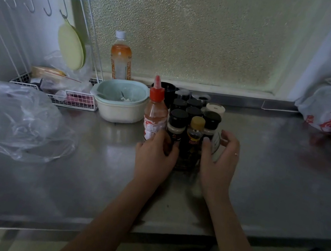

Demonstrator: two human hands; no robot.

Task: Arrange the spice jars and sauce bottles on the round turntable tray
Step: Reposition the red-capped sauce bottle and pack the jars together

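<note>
Head cam: the spice jars [192, 117] and sauce bottle [155, 110] are bunched mid-worktop [274, 166] on a clear tray that's hard to make out. Left hand [154, 156] has its grip curled round a black-capped jar [176, 127]; right hand [218, 163] cups the cluster's side, fingers loose, grasping nothing.

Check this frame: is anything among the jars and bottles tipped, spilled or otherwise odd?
Nothing stands out. The red-capped sauce bottle, the yellow-capped bottle and the black-lidded jars stand upright, packed close together between the left hand and right hand. No spill shows on the steel counter.
</note>
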